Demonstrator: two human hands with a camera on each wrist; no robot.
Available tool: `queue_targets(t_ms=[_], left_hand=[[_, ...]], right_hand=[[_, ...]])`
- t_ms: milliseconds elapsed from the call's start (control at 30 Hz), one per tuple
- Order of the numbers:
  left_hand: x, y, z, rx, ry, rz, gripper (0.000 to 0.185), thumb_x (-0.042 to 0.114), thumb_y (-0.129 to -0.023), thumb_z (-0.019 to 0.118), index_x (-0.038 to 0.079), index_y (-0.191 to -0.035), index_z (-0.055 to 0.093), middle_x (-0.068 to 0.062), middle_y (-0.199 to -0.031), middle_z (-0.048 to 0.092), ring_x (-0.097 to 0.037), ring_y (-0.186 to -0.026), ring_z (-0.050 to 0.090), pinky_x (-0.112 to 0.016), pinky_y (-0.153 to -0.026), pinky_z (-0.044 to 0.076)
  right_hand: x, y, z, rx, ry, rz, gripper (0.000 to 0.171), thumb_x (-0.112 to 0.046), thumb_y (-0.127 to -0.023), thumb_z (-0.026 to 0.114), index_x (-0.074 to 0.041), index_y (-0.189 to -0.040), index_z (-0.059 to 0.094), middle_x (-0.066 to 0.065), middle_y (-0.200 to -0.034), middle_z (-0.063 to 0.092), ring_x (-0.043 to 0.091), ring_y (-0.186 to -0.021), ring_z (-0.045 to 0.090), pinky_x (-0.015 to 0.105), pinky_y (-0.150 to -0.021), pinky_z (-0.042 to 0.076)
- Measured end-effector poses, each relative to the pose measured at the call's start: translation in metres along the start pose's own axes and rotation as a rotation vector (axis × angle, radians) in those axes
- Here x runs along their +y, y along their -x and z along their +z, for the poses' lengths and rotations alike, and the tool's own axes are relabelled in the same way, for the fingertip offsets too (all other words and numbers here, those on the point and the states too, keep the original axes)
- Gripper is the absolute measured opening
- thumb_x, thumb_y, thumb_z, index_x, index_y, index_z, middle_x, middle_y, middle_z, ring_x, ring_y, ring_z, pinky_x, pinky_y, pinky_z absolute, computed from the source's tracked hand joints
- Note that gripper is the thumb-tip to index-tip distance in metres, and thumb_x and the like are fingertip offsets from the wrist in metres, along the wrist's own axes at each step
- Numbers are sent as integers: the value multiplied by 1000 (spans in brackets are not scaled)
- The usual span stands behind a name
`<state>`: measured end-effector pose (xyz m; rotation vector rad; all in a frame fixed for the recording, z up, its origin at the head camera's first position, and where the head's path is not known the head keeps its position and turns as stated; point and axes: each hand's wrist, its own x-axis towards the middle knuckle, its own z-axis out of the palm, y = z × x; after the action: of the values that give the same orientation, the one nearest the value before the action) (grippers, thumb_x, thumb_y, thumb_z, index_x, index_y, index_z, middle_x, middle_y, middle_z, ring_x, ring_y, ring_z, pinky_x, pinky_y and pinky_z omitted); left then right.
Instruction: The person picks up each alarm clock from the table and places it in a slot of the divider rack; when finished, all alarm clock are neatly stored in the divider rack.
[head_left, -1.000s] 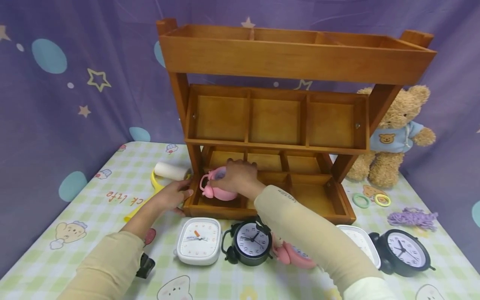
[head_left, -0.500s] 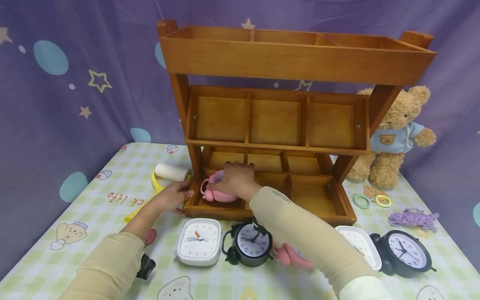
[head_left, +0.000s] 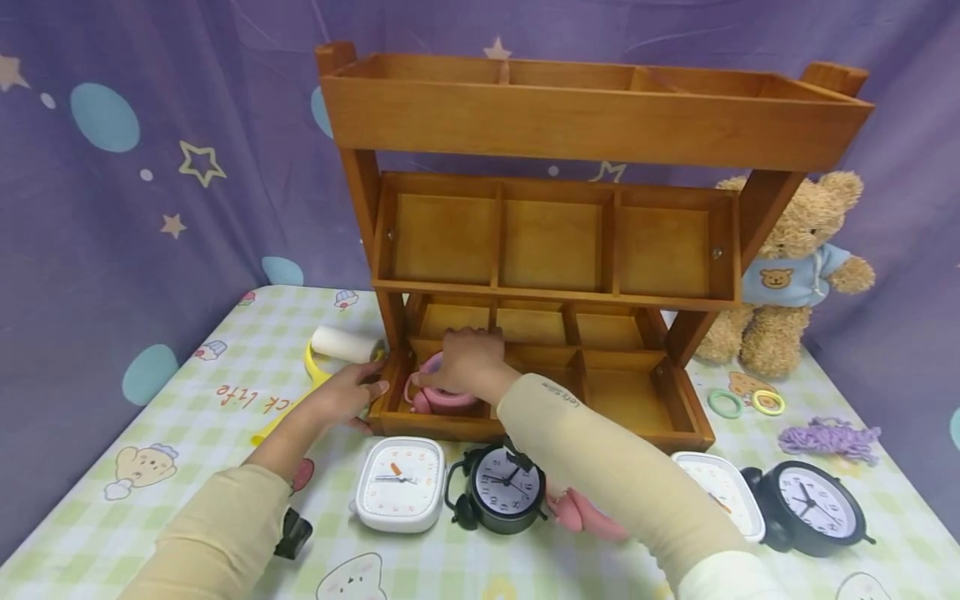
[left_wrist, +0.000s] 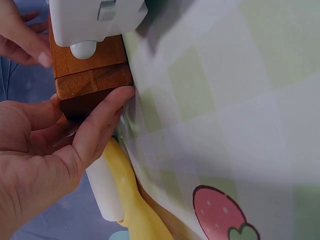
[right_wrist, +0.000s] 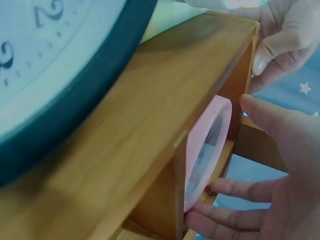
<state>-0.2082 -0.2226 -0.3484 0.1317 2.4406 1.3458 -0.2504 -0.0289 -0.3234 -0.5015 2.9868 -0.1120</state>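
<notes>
A pink alarm clock (head_left: 450, 398) sits in the bottom-left compartment of the wooden rack (head_left: 600, 133). My right hand (head_left: 472, 362) covers part of it from above. In the right wrist view, fingertips (right_wrist: 217, 187) touch the rim of the pink clock (right_wrist: 222, 120), while the thumb stands a little apart from it. My left hand (head_left: 341, 396) grips the rack's lower left corner. The left wrist view shows that hand (left_wrist: 60, 145) with thumb and fingers around the wooden end (left_wrist: 92, 82).
Before the rack lie a white clock (head_left: 400, 483), black alarm clocks (head_left: 504, 492) (head_left: 813, 508), another pink clock (head_left: 588, 512) and a second white clock (head_left: 723, 492). A yellow-handled roller (head_left: 345, 343) lies left. Rings (head_left: 768, 402), purple yarn (head_left: 828, 439) and a teddy bear (head_left: 787, 275) are right.
The pink alarm clock has tipped back and settled lower in its compartment, its face turning more upward under my right hand. My left hand stays on the rack's corner.
</notes>
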Motion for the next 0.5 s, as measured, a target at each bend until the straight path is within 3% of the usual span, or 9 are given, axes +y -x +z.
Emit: queue_targets(t_ms=[233,367,500], left_hand=[[0,-1,0,6,-1,-9,56,3,-107,39,-18,-153,14,-46,-153,19,-58,-128,45,-46,-66,65],[-1,-1,1,7,4,-13,57,3,-107,39,-18,-153,14,-45,-153,19,-58,-127,46,-46,-66,65],[0,0,1,4,5,-15,57,3,-107,39,-18,-153,14,-46,-153,19,-58,-128,45,-46,-67,65]], right_hand=[[16,4,-9,-23,-71,-36,67,-62,-89,67,-16,-138,63,7,-127,67,29,-117,59,54,-108,41],[25,8,-16,-6,-115,-81,59,-55,-92,69,-14,-134,65,6,-121,69,27,-111,61,48,-100,49],[36,11,-21,0,-153,-155,55,-48,-95,68,-12,-136,64,7,-128,68,28,-119,60,45,-100,51]])
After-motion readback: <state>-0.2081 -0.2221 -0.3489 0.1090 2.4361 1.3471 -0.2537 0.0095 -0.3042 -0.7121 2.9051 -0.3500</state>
